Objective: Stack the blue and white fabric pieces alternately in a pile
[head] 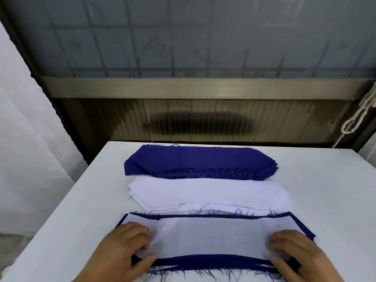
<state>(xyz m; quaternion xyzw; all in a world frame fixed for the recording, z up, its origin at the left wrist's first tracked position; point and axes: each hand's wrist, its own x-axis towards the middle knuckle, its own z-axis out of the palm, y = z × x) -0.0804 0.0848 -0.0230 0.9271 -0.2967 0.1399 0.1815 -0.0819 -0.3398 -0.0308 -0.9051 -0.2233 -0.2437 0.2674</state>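
**A:** What do I have under the hands?

**B:** On my feed the near pile (211,239) sits at the front of the white table (325,180). Its top layer is a white piece (209,237), with a blue piece (213,262) showing beneath it as a thin band along the far edge and a wider, frayed band along the near edge. The left hand (126,247) rests on the pile's left end, fingers curled with the tips on the white cloth and the thumb at the blue near edge. The right hand (293,251) does the same at the right end, fingers bent onto the white corner, thumb pointing inward along the blue strip. I cannot tell whether either hand truly pinches the cloth or only presses it.

**A:** And the supply?

**B:** The white stack (207,193) lies just beyond the pile, its near edge touching or slightly overlapped by the pile's frayed far threads. The blue stack (195,161) lies behind that, close to the table's far edge, its layers fanned at the near side and right end.

**A:** Room to move?

**B:** I see bare tabletop to the left and a wider stretch to the right of all three. The far edge stops just before a ribbed panel (203,119) under a metal sill (193,87); a knotted cord (358,119) hangs at the right. The pile's loose blue threads reach toward the near edge of my view.
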